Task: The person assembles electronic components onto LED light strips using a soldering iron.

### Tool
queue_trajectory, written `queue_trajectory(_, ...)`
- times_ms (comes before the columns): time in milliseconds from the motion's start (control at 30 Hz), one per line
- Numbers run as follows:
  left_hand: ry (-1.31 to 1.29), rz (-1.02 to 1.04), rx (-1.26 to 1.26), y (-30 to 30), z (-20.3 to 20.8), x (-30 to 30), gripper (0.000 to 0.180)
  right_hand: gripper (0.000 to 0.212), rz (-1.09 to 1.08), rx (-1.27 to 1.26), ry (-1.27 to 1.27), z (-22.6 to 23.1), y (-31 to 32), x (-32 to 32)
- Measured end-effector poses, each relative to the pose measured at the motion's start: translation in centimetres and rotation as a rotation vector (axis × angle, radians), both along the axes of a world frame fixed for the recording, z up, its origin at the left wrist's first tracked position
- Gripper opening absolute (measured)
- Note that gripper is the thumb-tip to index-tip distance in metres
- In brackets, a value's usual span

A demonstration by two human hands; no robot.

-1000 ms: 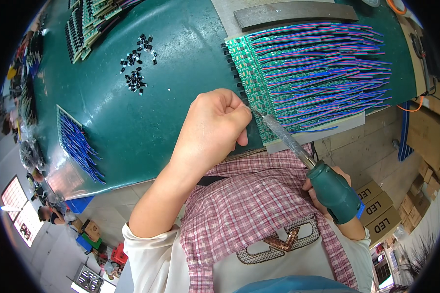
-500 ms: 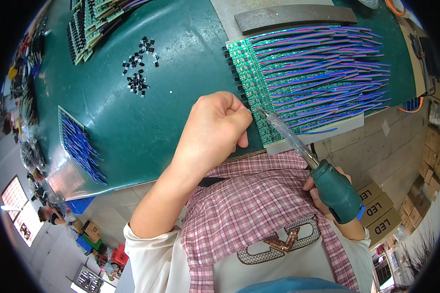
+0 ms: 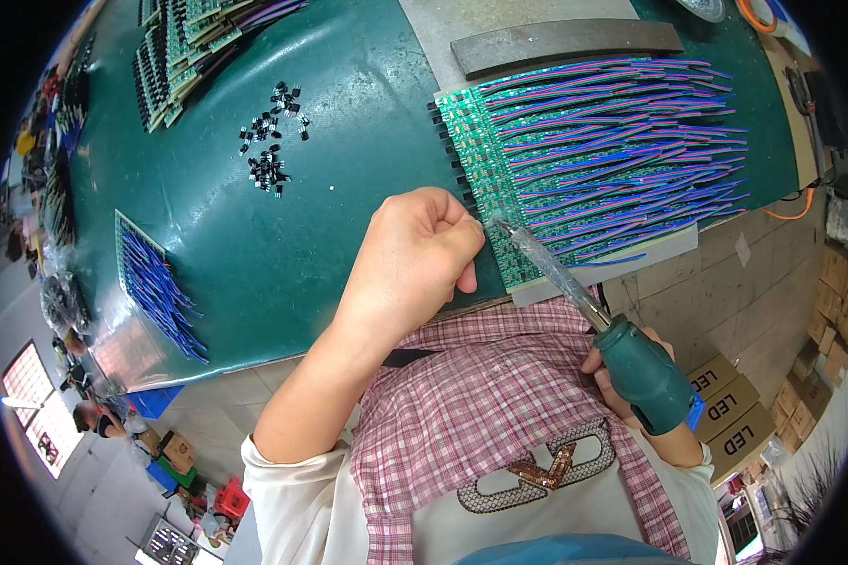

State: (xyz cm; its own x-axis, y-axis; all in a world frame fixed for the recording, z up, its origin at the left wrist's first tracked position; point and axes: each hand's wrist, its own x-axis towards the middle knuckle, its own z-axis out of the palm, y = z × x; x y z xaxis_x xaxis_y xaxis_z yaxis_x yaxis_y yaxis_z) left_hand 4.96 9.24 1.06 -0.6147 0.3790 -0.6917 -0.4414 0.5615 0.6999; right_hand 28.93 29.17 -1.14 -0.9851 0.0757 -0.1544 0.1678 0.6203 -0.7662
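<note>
My right hand (image 3: 612,384), mostly behind the handle, grips a green-handled soldering iron (image 3: 645,372). Its long metal shaft points up and left, and the tip rests at or just over the green circuit board panel (image 3: 485,160), close to my left fingertips. My left hand (image 3: 419,245) is closed in a pinch at the panel's left edge; whatever is between thumb and finger is hidden. Small black connectors (image 3: 450,141) stick out along that edge above my hand. Rows of blue, red and dark wires (image 3: 622,169) run rightward from the panel.
Loose black connectors (image 3: 271,169) lie in a scattered pile on the green tabletop (image 3: 349,113). A smaller wired board (image 3: 155,282) lies at the left, and stacked boards (image 3: 184,56) stand at the far left. A grey metal bar (image 3: 565,45) lies beyond the panel. Cardboard boxes (image 3: 730,414) stand at lower right.
The tabletop things sit slightly lower in the picture. Both hands keep their grip, and the iron's tip stays by my left fingertips.
</note>
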Motion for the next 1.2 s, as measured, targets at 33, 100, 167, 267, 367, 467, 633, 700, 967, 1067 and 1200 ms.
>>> queue_trajectory(33, 0.0, 0.003, 0.008, 0.0, 0.0, 0.0, 0.015, 0.006, 0.001, 0.002, -0.001, 0.0, 0.0, 0.0)
queue_trajectory(100, -0.007, 0.014, 0.008, 0.0, 0.1, 0.1, 0.015, 0.006, -0.013, -0.022, -0.015, -0.1, 0.0, 0.1)
queue_trajectory(167, -0.002, 0.006, 0.002, 0.0, 0.1, 0.0, 0.015, 0.006, -0.046, -0.068, -0.044, -0.2, 0.0, 0.1)
queue_trajectory(267, -0.018, 0.019, 0.006, 0.1, 0.2, 0.0, 0.015, 0.007, 0.048, 0.002, 0.004, -0.5, 0.3, -0.1)
queue_trajectory(367, -0.026, 0.023, 0.008, 0.1, 0.2, 0.0, 0.015, 0.013, 0.069, 0.012, 0.029, -0.3, 0.4, -0.3)
queue_trajectory(467, -0.015, 0.009, 0.003, 0.0, 0.3, 0.0, 0.015, 0.016, 0.014, -0.011, -0.14, 0.5, 0.3, -0.3)
queue_trajectory(633, -0.012, 0.003, 0.005, 0.0, 0.0, 0.0, 0.014, 0.014, -0.003, -0.127, -0.252, 1.3, 0.4, -0.4)
queue_trajectory(700, -0.014, 0.011, 0.023, 0.0, -0.1, 0.2, 0.013, 0.012, 0.037, -0.078, -0.154, 1.0, 0.4, -0.3)
queue_trajectory(967, -0.003, 0.013, 0.01, 0.0, 0.0, 0.1, 0.014, 0.007, 0.0, -0.056, 0.01, -0.7, 0.2, 0.4)
queue_trajectory(1067, 0.002, 0.005, -0.004, 0.0, 0.1, 0.1, 0.015, 0.007, 0.033, -0.113, 0.045, -0.8, 0.3, 0.1)
queue_trajectory(1200, -0.006, 0.008, 0.015, 0.0, 0.0, 0.1, 0.013, 0.007, 0.001, -0.143, 0.031, -0.7, 0.2, -0.1)
